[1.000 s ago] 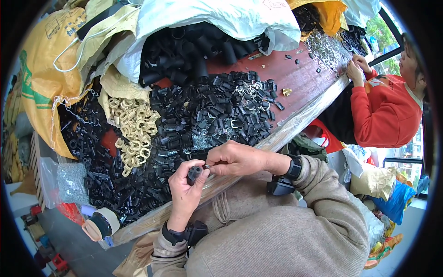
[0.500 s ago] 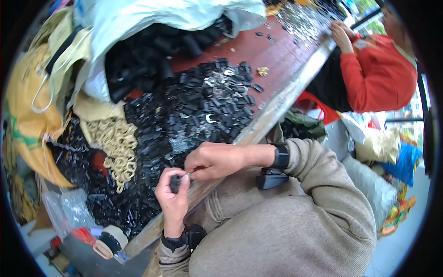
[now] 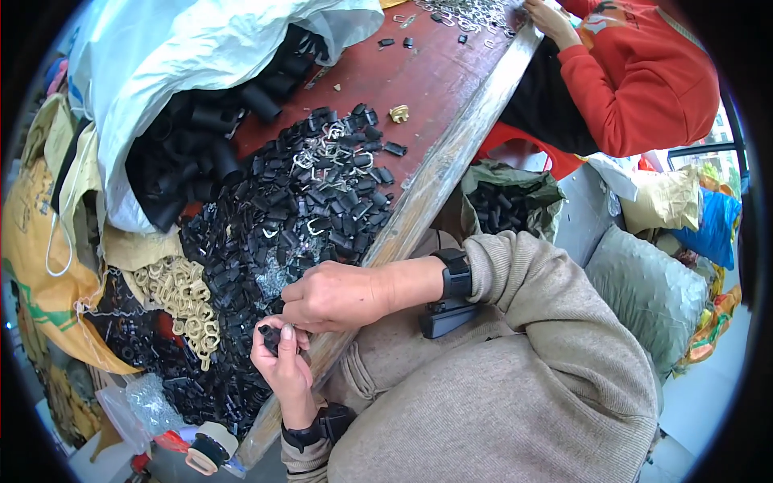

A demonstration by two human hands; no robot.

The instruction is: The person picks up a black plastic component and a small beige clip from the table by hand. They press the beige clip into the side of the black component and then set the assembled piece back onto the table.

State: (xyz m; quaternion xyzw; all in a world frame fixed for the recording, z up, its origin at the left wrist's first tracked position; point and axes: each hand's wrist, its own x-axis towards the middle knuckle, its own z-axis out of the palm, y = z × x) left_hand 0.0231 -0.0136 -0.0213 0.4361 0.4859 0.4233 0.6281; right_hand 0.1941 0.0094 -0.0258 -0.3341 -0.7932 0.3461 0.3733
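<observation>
At the tabletop (image 3: pixel 451 153) edge:
Left hand (image 3: pixel 282 362): grip closed around a small black part (image 3: pixel 268 336).
Right hand (image 3: pixel 330 296): grip pinched narrow at that part.
Beside them: heap of black parts (image 3: pixel 306 209).

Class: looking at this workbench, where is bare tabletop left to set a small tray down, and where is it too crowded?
Bare red tabletop lies between the black parts heap and the metal clips by the red-sleeved co-worker. Crowded: the heap, the cream rings, and around both hands.

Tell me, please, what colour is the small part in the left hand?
Black, seen in the head view.
</observation>
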